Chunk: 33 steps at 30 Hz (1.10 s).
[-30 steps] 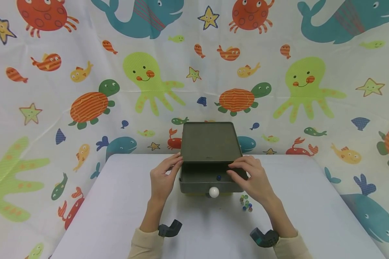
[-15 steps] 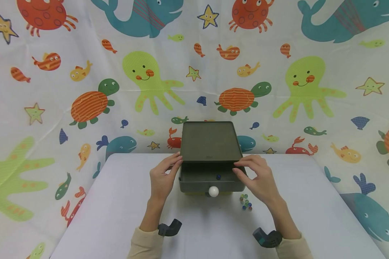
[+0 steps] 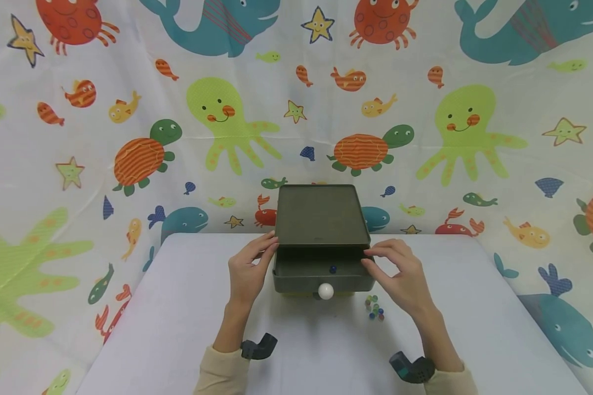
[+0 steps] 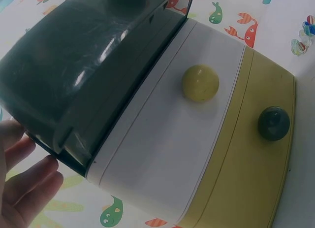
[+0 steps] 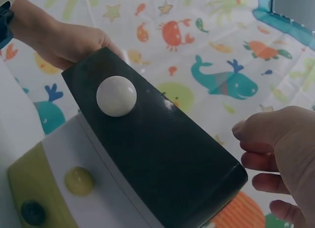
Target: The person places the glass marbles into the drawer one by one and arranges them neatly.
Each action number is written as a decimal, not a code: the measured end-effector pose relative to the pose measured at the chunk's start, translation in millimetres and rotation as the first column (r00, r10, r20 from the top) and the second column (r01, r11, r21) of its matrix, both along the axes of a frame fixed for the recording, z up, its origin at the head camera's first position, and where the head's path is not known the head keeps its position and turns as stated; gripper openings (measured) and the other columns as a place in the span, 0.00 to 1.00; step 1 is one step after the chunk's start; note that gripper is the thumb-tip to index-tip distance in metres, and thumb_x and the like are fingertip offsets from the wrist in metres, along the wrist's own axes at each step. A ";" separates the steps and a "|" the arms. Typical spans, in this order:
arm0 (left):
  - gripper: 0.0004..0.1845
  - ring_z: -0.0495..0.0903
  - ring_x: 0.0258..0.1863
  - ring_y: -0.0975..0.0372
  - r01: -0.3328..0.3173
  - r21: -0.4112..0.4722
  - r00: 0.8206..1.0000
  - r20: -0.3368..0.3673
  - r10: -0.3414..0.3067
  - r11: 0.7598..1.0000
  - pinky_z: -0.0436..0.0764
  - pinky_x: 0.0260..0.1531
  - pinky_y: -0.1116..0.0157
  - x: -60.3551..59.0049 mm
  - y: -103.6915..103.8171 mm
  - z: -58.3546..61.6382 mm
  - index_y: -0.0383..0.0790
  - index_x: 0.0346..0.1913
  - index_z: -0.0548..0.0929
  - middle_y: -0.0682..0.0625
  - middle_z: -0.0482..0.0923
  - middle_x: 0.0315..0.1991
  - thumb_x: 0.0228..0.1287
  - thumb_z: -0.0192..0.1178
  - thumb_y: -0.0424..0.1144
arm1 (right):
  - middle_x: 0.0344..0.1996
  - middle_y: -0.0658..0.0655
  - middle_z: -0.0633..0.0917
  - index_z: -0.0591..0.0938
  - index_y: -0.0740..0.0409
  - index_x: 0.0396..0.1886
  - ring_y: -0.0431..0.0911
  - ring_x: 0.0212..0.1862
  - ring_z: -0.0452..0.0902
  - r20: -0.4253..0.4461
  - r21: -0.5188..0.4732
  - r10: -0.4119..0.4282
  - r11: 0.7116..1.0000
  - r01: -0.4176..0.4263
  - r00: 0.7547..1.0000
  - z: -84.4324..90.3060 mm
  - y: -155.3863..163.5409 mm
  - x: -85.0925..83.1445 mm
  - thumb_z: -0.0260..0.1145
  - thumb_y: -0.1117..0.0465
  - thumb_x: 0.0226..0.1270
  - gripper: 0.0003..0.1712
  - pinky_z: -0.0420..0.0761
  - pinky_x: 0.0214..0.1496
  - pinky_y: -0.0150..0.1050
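Note:
A small chest of drawers stands at the back of the table, its dark green top drawer pulled out. Inside that drawer lies one dark blue marble. My left hand rests its fingertips against the chest's left side; in the left wrist view the fingers lie along the dark green casing. Beside the drawer's right edge is my right hand, thumb and forefinger apart with nothing seen between them. In the right wrist view its fingers are loosely bent, apart from the drawer front.
Several coloured marbles lie on the white table, right of the chest. Below the pulled-out drawer are a white drawer with a yellow knob and a yellow drawer with a green knob. A sea-animal curtain hangs behind.
My right hand has moved rightward, from over the drawer to its right edge. The left hand keeps its place at the chest, and the blue marble stays in the drawer.

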<state>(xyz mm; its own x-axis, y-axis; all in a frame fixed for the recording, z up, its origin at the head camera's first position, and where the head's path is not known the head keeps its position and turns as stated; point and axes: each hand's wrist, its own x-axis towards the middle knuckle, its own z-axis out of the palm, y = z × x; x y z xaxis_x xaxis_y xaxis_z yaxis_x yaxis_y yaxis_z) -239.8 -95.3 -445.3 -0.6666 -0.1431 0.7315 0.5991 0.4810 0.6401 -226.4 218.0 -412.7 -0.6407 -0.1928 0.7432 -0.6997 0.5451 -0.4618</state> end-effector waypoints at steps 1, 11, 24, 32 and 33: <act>0.12 0.87 0.51 0.55 0.001 0.002 1.000 0.000 -0.001 1.000 0.82 0.44 0.80 0.0 0.0 -0.2 0.39 0.49 0.89 0.46 0.87 0.52 0.66 0.67 0.37 | 0.40 0.53 0.86 0.88 0.59 0.41 0.41 0.48 0.77 0.005 -0.002 -0.007 1.000 0.007 1.000 -0.2 0.7 0.5 0.78 0.72 0.49 0.17 0.70 0.55 0.17; 0.11 0.88 0.50 0.55 0.007 0.013 1.000 0.002 -0.007 1.000 0.82 0.44 0.81 -0.1 -0.2 -2.0 0.39 0.49 0.89 0.45 0.88 0.52 0.65 0.67 0.37 | 0.40 0.51 0.87 0.88 0.58 0.41 0.37 0.47 0.77 0.039 -0.023 -0.048 0.999 0.049 0.998 -2.3 7.8 6.4 0.78 0.71 0.51 0.15 0.72 0.56 0.14; 0.11 0.88 0.50 0.56 0.001 0.023 1.000 -0.002 -0.001 1.000 0.82 0.45 0.79 -0.8 -0.6 -1.9 0.38 0.49 0.89 0.46 0.87 0.52 0.65 0.67 0.35 | 0.40 0.52 0.87 0.88 0.58 0.42 0.35 0.49 0.77 0.026 -0.045 -0.055 0.997 0.056 0.998 -7.3 14.0 10.6 0.78 0.72 0.50 0.17 0.73 0.54 0.14; 0.11 0.88 0.50 0.56 0.007 0.027 1.000 0.002 -0.007 1.000 0.82 0.44 0.79 -0.3 0.6 -1.6 0.39 0.49 0.89 0.46 0.87 0.53 0.66 0.67 0.36 | 0.41 0.52 0.87 0.88 0.58 0.43 0.33 0.48 0.76 0.039 -0.058 -0.104 0.993 0.106 0.994 -12.0 19.8 10.9 0.76 0.71 0.53 0.16 0.72 0.50 0.15; 0.11 0.88 0.50 0.56 0.008 0.028 1.000 0.003 -0.008 1.000 0.83 0.44 0.79 -0.4 0.7 -2.0 0.39 0.49 0.89 0.46 0.87 0.53 0.66 0.67 0.36 | 0.41 0.53 0.87 0.88 0.58 0.43 0.33 0.47 0.76 0.040 -0.060 -0.106 0.992 0.108 0.994 -12.8 20.4 10.8 0.76 0.72 0.54 0.16 0.72 0.50 0.15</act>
<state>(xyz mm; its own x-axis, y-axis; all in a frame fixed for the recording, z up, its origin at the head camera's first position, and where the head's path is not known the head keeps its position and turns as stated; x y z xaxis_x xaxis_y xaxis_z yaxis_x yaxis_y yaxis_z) -240.1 -94.7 -447.3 -0.6702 -0.1581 0.7252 0.6008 0.4580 0.6551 -215.6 238.5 -425.5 -0.6820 -0.0758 0.7275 -0.6210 0.5855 -0.5211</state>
